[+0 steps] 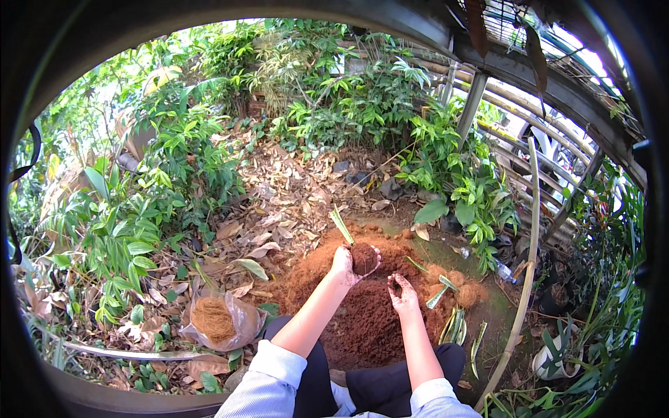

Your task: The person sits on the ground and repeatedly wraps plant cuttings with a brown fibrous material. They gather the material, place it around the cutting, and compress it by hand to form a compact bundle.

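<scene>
My left hand cups a rounded ball of dark brown planting medium. A variegated snake plant leaf cutting stands tilted at the ball's left side. To the right, my right hand is palm up with soiled, curled fingers around a little dark medium, apart from the ball. Below both hands lies a heap of moist brown medium, with lighter, drier coir-like material around its far side. Beside the heap on the right are several fibre balls with leaf cuttings among them.
A clear plastic bag of coconut fibre sits left of my knees. More cut leaves lie at right, near a bamboo pole. Beyond are a plastic bottle, a white pot, dry leaves and shrubs.
</scene>
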Available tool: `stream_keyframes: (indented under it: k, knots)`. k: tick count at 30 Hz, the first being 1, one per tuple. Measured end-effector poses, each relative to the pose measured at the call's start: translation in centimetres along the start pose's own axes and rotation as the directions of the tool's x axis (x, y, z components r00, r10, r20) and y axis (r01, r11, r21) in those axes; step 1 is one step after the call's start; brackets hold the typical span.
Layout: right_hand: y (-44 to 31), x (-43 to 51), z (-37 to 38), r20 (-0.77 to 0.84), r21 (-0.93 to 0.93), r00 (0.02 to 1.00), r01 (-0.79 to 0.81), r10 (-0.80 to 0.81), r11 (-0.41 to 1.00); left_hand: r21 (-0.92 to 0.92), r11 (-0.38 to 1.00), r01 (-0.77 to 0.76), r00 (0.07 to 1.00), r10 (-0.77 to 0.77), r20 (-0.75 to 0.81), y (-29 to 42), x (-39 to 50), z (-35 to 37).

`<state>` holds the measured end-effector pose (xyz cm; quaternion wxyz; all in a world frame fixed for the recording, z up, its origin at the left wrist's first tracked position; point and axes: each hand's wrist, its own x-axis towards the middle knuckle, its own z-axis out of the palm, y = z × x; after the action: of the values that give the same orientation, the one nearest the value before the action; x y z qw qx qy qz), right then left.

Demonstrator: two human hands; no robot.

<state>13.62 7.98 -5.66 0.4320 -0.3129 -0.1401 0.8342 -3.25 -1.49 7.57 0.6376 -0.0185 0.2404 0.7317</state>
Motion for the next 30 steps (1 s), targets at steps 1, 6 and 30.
stream_keyframes:
  k: [1, 6, 30]
  knots:
    - [0.0, -0.1, 0.0, 0.033, 0.007, 0.999, -0.004, 0.003, 1.000, 0.007, 1.000, -0.002, 1.000, 0.002, 0.003, 0.0, 0.0, 0.0]
    - [0.2, 0.2, 0.0, 0.075, 0.072, 0.997, 0.017, -0.023, 0.997, 0.016, 1.000, -0.004, 0.999, 0.005, -0.045, 0.1, -0.2, 0.1]
    - [2.8, 2.0, -2.8, -0.069, 0.099, 0.994, -0.077, 0.084, 0.992, -0.013, 1.000, -0.009, 0.999, 0.009, -0.038, 0.4, -0.7, -0.1]
